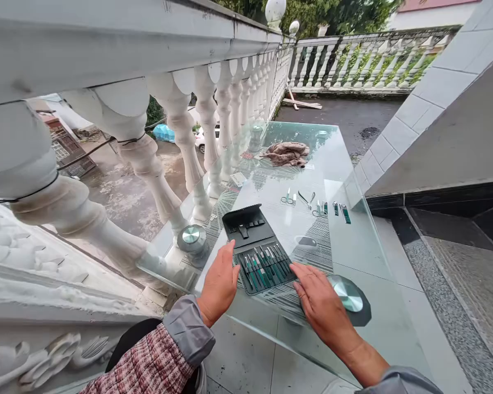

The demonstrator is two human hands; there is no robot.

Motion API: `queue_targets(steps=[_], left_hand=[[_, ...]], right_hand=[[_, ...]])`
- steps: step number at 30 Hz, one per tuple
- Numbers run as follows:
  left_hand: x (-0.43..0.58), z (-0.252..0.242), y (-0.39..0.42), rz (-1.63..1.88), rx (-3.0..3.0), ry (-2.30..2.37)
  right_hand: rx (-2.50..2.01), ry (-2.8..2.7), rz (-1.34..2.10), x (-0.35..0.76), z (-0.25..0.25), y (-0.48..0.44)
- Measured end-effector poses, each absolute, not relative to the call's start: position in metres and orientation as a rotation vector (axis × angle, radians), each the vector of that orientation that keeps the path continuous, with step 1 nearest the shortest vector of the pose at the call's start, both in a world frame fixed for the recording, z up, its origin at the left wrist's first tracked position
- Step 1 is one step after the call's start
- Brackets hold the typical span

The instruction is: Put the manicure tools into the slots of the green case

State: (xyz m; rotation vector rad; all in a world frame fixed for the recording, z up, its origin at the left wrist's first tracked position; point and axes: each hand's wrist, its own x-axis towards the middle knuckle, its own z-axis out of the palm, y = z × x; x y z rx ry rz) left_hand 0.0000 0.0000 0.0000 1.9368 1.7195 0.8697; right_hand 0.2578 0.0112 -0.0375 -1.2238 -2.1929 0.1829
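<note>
A dark manicure case lies unfolded on the glass table, its raised flap tilted away from me. Several green-handled manicure tools sit side by side in its lower half. At the case's left edge is my left hand, fingers stretched out and held together, gripping nothing. My right hand rests its extended fingertips at the right edge, also without a grip. Beyond the case are small scissors, cuticle nippers, a second pair of scissors and a green nail clipper.
The glass table has round metal discs over its legs. A crumpled brown cloth lies at its far end. A white balustrade runs along the left, and a tiled sloping wall rises at the right.
</note>
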Motion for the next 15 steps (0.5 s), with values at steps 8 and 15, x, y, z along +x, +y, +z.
queue_targets(steps=[8,15], left_hand=[[0.006,-0.010,0.015,0.828,2.008,1.652],[0.009,-0.011,0.017,0.800,1.968,1.594]], right_hand=[[-1.214,-2.251,0.039,0.260,-0.024,0.008],[-1.171,-2.305,-0.072,0.261,-0.010,-0.011]])
